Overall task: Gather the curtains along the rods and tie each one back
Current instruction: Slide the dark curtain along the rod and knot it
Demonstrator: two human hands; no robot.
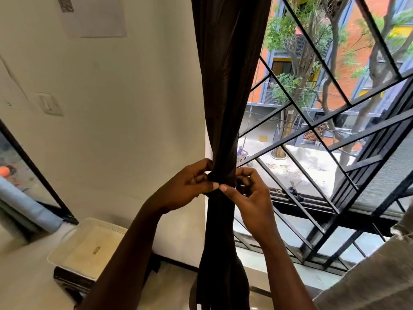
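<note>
Now both hands, left hand (190, 186) and right hand (248, 193), pinch a dark tie around the gathered dark curtain (225, 97), which hangs vertically between them, thumbs nearly touching.

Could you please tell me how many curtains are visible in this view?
2: a dark curtain bunched at the window's left edge, held by the left hand and right hand, and a grey curtain at the lower right corner. Others may hang out of frame.
</note>
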